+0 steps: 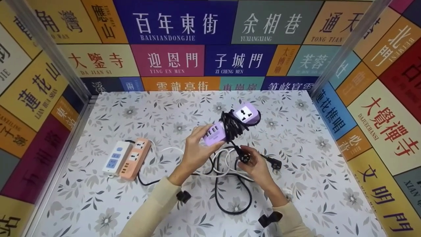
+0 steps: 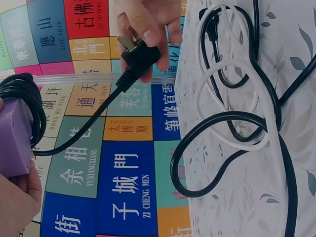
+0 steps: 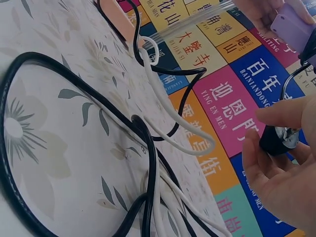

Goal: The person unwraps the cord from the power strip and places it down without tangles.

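Note:
My left hand (image 1: 194, 148) grips the lower end of a purple power strip (image 1: 215, 135), held tilted above the table. A black cord (image 1: 233, 126) is wound in several turns round the strip's middle, leaving its socket end and its USB end uncovered. From the winding a short length of cord runs down to a black plug (image 1: 243, 157). My right hand (image 1: 258, 168) holds this plug between thumb and fingers. In the left wrist view the metal prongs of the plug (image 2: 140, 57) stick out past the fingers.
A white power strip (image 1: 115, 159) and an orange power strip (image 1: 135, 159) lie side by side at the left. Their black cord (image 1: 233, 213) and white cord (image 1: 171, 148) spread in tangled loops under my hands. Another black plug (image 1: 275, 163) lies right of my right hand.

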Demonstrator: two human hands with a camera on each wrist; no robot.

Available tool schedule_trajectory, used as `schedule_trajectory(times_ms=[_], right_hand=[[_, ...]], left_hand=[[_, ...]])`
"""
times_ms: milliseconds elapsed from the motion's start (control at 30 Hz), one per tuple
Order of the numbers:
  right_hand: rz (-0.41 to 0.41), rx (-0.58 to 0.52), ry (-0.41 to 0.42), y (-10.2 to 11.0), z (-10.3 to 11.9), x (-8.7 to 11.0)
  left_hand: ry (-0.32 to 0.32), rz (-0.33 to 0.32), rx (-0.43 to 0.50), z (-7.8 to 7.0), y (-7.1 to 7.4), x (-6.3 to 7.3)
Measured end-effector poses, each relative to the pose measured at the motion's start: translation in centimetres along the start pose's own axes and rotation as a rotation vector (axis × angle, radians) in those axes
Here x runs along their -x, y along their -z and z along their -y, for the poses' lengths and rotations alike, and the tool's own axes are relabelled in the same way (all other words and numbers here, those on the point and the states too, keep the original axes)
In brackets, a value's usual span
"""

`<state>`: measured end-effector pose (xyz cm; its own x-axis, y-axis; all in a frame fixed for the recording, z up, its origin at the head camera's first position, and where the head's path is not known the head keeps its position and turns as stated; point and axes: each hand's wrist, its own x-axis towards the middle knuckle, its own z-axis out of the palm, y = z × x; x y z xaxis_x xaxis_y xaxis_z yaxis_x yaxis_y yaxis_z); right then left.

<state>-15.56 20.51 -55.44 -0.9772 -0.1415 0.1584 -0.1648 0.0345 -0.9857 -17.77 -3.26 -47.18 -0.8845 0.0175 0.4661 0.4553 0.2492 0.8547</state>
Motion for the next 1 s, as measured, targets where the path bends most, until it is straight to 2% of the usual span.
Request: schedule_trajectory(times_ms=[167,367,467,533,667,767,1000], right_hand=[[-0.007,0.073,0.022,0.1,-0.4,0.0],[0.021,0.071,-0.100,0.2,0.4,-0.1],[0.027,0.111,-0.162,0.2,0.8,-0.6],[0.056,0.140,-0.185,0.3,0.9,-1.0],[0.134,0.237,-0.171,0.3,0.8,-1.8],[0.160,0.282,-0.166,0.4,0.6,-2.0],[0.156,0.176,-0.223,1.0,0.5,-2.3]], left_hand=[[0.011,-0.003,-0.022,0.2,0.2,0.2],[0.032,0.009,0.016,0.1,0.3,0.4],[0.022,0.015,0.022,0.0,0.3,0.4],[0.012,0.023,0.023,-0.1,0.3,0.5],[-0.010,0.042,0.026,-0.1,0.2,0.6],[-0.013,0.046,0.030,-0.1,0.2,0.7],[0.017,0.034,0.027,0.0,0.6,0.8]])
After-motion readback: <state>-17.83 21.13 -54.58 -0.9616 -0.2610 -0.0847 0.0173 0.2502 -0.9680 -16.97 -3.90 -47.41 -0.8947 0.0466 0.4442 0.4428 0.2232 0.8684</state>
